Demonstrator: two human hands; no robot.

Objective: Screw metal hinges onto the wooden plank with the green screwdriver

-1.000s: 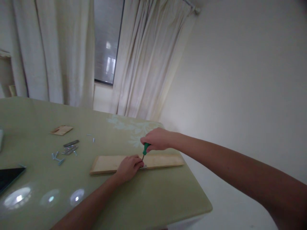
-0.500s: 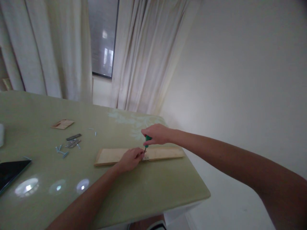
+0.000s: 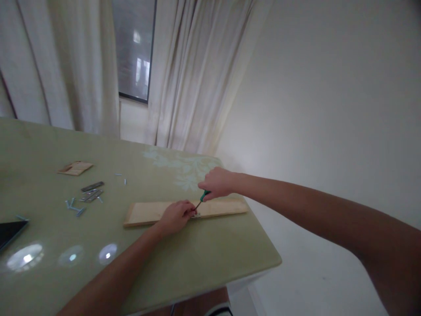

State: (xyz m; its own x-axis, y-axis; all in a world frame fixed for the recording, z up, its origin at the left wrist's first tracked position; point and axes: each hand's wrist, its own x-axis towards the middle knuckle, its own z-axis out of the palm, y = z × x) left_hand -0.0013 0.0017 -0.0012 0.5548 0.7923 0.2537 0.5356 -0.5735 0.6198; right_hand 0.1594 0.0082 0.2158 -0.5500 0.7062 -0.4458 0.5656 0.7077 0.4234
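Note:
A long, pale wooden board lies flat on the table. My right hand is closed around the green handle of a screwdriver, which slants down and left to the board's middle. My left hand rests on the board, thumb and fingers pinched together close to the screwdriver's tip. Whatever is between those fingers is too small to make out. Beside the fingertips, a small metal plate sits at the board's near edge, partly covered by the hand.
On the green table to the left are several metal plates, loose screws and a small wooden piece. A dark flat object lies at the left edge. Curtains and a white wall stand behind.
The screwdriver leans more now, its handle shifted right relative to the board. My left hand stays pinched at the tip. The whole view has turned slightly, moving the table's contents left.

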